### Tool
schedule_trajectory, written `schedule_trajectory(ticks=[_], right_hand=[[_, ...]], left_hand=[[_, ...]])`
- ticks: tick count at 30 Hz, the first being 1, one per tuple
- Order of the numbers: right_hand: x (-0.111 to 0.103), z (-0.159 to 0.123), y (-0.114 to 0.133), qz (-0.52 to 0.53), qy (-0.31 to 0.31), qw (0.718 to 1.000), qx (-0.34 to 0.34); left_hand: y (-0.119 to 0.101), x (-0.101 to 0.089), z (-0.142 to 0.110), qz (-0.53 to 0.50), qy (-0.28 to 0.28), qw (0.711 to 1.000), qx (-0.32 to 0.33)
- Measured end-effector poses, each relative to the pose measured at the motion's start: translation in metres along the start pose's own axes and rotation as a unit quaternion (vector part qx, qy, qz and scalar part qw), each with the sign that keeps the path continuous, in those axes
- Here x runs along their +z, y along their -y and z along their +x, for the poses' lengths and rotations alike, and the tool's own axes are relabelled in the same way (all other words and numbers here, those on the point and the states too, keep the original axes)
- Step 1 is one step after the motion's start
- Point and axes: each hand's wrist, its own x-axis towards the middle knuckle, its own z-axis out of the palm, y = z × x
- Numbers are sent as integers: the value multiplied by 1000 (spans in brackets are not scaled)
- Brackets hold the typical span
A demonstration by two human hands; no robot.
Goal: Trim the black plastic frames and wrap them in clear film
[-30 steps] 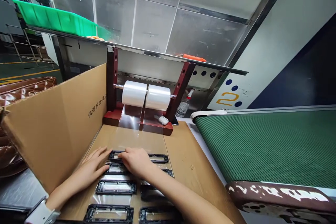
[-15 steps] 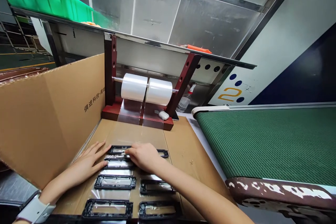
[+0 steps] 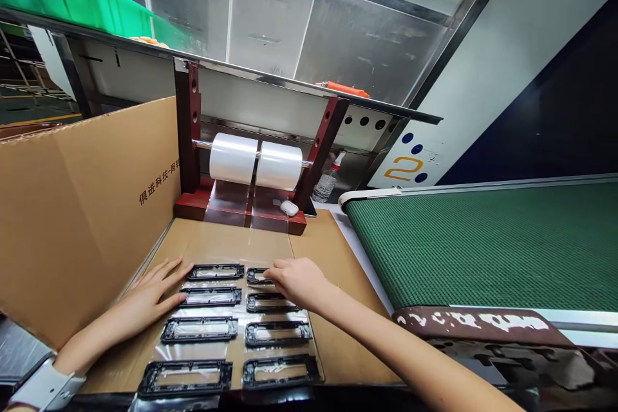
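Note:
Several black rectangular frames (image 3: 199, 328) lie in two columns under clear film (image 3: 226, 244) on a flattened cardboard sheet (image 3: 338, 277). My left hand (image 3: 149, 296) rests flat with fingers spread, its tips beside the left column's upper frames. My right hand (image 3: 297, 280) lies over the top right frame (image 3: 257, 275), fingers curled down and pressing on the film there. The film runs from two white rolls (image 3: 255, 164) on a dark red stand (image 3: 188, 135) at the back.
An upright cardboard flap (image 3: 82, 206) walls the left side. A green conveyor belt (image 3: 483, 238) runs along the right. A metal shelf (image 3: 290, 87) above carries a green bin (image 3: 72, 0) and an orange tool (image 3: 345, 89). A spray bottle (image 3: 326, 183) and a small white object (image 3: 290, 208) sit by the stand.
My right hand has slid rightward along the top row, from the left column to the right column's top frame. My left hand stayed put. The view shifted slightly left.

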Motion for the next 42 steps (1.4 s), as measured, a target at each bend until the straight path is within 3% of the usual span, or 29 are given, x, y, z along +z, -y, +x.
schedule_trajectory(ticks=[5,10,15,29,34,42], right_hand=[[-5,-3,17,16,-29,999,12],[9,8,48,78,-80,993,-22],[19,23,69,106,-113,986,-56],[24,52,109,54,-103,988,-106],[20,45,97,45,-78,989,-113],[7,3,55,13,0,997,-76]], left_hand=[[5,6,-16,-21,-26,999,7],[9,8,-37,-37,-15,999,1],[5,1,-41,-52,5,999,7],[12,9,-41,-34,13,999,28],[12,7,-41,-29,17,999,29],[11,0,-39,-29,33,999,28]])
